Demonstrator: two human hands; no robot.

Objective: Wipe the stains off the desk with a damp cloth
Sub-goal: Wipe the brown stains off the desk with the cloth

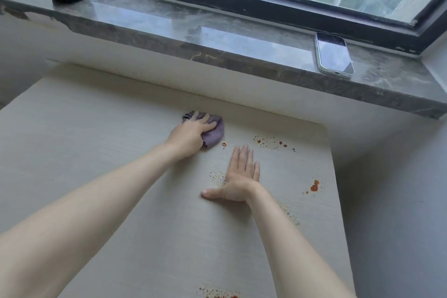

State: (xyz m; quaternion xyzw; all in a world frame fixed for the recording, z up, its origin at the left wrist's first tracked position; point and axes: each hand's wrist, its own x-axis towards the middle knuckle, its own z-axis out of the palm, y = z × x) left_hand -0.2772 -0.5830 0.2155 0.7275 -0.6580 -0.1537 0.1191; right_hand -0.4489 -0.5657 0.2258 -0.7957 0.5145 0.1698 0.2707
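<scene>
Left hand point(191, 134) grips bunched purple cloth point(214, 133) at desk's point(96, 152) far edge | right hand point(242, 174) flat, fingers together, bracing | red stains point(269, 141) lie just right of cloth: sweep rightward, pressing firmly.

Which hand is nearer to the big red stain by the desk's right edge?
Right. The right hand lies flat left of the stain; the left hand grips the cloth farther left.
</scene>
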